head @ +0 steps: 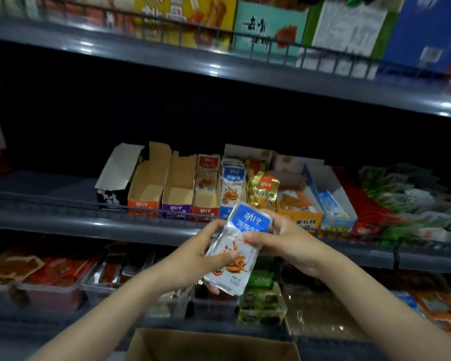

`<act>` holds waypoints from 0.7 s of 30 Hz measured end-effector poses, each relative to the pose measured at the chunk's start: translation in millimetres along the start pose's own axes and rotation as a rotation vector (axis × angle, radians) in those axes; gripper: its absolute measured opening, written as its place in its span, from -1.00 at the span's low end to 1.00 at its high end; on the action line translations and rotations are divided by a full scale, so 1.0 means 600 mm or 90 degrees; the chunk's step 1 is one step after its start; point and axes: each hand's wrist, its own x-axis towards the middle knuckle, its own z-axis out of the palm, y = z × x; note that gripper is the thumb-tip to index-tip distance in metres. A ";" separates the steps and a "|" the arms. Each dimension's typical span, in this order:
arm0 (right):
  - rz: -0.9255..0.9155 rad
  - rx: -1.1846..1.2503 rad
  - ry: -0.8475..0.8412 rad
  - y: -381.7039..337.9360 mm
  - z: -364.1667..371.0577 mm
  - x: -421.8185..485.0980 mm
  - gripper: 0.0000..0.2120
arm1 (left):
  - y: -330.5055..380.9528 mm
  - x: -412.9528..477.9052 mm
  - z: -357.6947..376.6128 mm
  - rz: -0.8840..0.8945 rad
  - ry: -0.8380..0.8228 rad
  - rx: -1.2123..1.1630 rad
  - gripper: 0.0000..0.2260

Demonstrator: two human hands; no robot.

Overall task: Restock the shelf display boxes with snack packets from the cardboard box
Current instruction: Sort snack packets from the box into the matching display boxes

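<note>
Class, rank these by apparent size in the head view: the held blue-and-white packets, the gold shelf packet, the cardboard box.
1. cardboard box, partly cut off by the frame.
2. blue-and-white packets, enlarged by nearness.
3. gold packet, farther back.

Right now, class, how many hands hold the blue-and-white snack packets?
2: the left hand grips the snack packets at their lower left, the right hand at their upper right.

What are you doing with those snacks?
A person is restocking a shop shelf. The left hand holds the lower part of a small bundle of blue-and-white snack packets, and the right hand holds the top. The matching blue display box stands just behind them. An open cardboard box sits below.
</note>
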 end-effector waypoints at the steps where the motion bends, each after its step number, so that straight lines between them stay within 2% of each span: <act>1: -0.001 -0.006 -0.006 -0.010 -0.005 0.007 -0.55 | 0.006 0.006 -0.007 0.011 -0.002 0.009 -0.63; 4: -0.016 -0.014 -0.028 -0.029 -0.018 0.033 -0.52 | 0.013 0.030 -0.024 0.057 0.029 0.024 -0.64; 7: -0.024 -0.023 -0.021 -0.033 -0.032 0.063 -0.58 | 0.006 0.058 -0.036 0.062 0.038 0.013 -0.60; 10: -0.034 -0.019 -0.010 -0.026 -0.049 0.095 -0.61 | -0.001 0.093 -0.043 0.079 0.067 0.025 -0.66; 13: -0.060 -0.046 0.040 -0.022 -0.068 0.131 -0.64 | -0.005 0.129 -0.053 0.073 0.106 0.034 -0.69; 16: -0.094 -0.080 0.148 -0.030 -0.100 0.181 -0.63 | -0.012 0.168 -0.079 0.094 0.187 0.051 -0.67; 18: -0.127 -0.128 0.222 -0.044 -0.122 0.213 -0.64 | -0.025 0.189 -0.105 0.118 0.250 0.170 -0.55; 21: -0.156 -0.223 0.292 -0.065 -0.139 0.253 -0.76 | -0.054 0.212 -0.138 0.096 0.313 0.441 -0.49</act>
